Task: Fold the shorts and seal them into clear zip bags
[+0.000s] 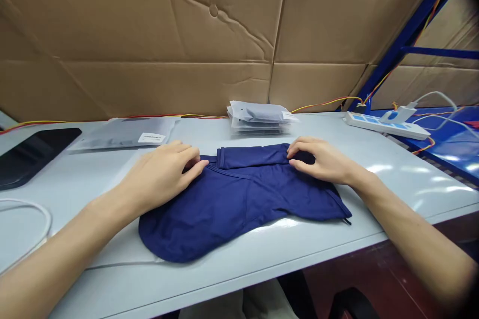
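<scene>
Navy-blue folded fabric piece (239,204) lies on glossy pale-grey worktop (262,254), long axis left-right, mostly nearside of both hands. Right hand (324,160) pinches its far folded band; left hand (166,174) curls at far edge, grip uncertain.

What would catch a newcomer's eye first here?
Probably the dark blue cloth, lying on the pale table at the picture's center, with the left hand and right hand at its far edge. Behind it sits a stack of packets; a white power strip lies off to the right.
</scene>
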The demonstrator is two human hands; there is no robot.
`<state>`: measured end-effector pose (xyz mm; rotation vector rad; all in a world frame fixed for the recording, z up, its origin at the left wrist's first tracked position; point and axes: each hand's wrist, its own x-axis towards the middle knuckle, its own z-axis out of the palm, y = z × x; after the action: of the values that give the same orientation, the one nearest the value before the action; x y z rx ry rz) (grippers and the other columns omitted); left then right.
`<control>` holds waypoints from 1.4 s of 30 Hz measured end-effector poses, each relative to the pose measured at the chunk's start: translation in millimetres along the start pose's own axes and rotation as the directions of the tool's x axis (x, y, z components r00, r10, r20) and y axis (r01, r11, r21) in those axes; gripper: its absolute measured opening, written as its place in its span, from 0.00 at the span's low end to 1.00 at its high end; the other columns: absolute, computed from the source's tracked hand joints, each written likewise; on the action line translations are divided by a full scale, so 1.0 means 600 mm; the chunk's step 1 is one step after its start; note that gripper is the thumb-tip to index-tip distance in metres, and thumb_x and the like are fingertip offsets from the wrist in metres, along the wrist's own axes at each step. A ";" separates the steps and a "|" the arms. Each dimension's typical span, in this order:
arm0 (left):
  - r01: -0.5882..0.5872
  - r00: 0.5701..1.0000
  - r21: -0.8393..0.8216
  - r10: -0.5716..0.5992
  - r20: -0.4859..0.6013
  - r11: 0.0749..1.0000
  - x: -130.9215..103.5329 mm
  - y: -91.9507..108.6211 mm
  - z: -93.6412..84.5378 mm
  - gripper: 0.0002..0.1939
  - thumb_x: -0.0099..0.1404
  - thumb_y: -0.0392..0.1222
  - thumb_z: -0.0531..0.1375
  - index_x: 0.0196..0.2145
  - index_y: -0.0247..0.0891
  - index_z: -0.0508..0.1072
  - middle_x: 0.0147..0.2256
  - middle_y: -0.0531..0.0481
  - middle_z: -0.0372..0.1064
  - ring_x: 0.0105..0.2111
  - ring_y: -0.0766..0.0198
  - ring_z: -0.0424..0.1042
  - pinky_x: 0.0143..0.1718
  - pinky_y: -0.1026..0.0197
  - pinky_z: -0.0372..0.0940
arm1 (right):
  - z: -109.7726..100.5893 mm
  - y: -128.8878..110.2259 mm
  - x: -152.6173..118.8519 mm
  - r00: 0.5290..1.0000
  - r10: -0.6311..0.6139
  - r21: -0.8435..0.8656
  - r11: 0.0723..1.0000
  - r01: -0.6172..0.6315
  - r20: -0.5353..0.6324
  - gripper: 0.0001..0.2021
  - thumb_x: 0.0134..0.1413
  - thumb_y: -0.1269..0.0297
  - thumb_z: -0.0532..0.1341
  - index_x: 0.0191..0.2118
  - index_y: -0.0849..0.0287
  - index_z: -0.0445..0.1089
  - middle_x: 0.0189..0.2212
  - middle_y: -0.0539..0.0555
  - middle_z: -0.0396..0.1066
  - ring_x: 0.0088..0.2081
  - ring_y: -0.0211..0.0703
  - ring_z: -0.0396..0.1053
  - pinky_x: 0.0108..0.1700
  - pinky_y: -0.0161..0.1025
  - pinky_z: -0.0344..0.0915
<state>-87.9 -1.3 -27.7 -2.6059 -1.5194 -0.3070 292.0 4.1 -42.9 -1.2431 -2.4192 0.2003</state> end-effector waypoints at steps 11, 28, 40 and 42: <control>-0.287 0.956 -0.045 0.283 -0.083 0.957 0.013 0.025 0.026 0.21 0.75 0.48 0.49 0.52 0.43 0.79 0.56 0.47 0.74 0.58 0.47 0.67 0.59 0.44 0.65 | 0.001 -0.006 -0.006 1.000 -0.005 -0.070 0.998 0.006 0.013 0.08 0.52 0.68 0.63 0.40 0.52 0.71 0.46 0.56 0.74 0.52 0.56 0.69 0.57 0.53 0.65; -0.113 0.992 -0.261 0.123 0.022 0.959 0.019 0.042 -0.007 0.16 0.70 0.50 0.50 0.37 0.42 0.75 0.38 0.46 0.76 0.41 0.53 0.73 0.44 0.50 0.68 | -0.007 -0.013 0.004 0.991 0.089 -0.004 0.996 -0.090 -0.098 0.04 0.52 0.69 0.59 0.32 0.52 0.68 0.31 0.50 0.76 0.35 0.47 0.73 0.45 0.45 0.68; -0.168 0.982 -0.039 0.164 -0.096 0.985 0.068 0.029 0.018 0.20 0.71 0.48 0.49 0.47 0.36 0.77 0.48 0.40 0.77 0.52 0.45 0.70 0.56 0.43 0.64 | 0.007 0.001 0.061 0.991 -0.044 -0.284 0.959 0.006 -0.126 0.09 0.64 0.65 0.55 0.41 0.55 0.73 0.40 0.59 0.75 0.44 0.56 0.72 0.49 0.51 0.67; -0.206 0.979 -0.034 0.206 -0.004 0.978 0.065 0.027 0.029 0.22 0.72 0.49 0.48 0.50 0.37 0.77 0.51 0.41 0.76 0.54 0.46 0.69 0.58 0.43 0.64 | 0.016 0.012 0.053 0.999 -0.005 -0.262 0.965 -0.006 -0.040 0.09 0.63 0.64 0.56 0.42 0.56 0.74 0.42 0.60 0.75 0.45 0.56 0.72 0.49 0.50 0.68</control>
<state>-53.3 27.0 -35.4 -2.7589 -1.2392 -0.3154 277.0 34.4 -44.3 -1.3433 -2.4694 -0.1495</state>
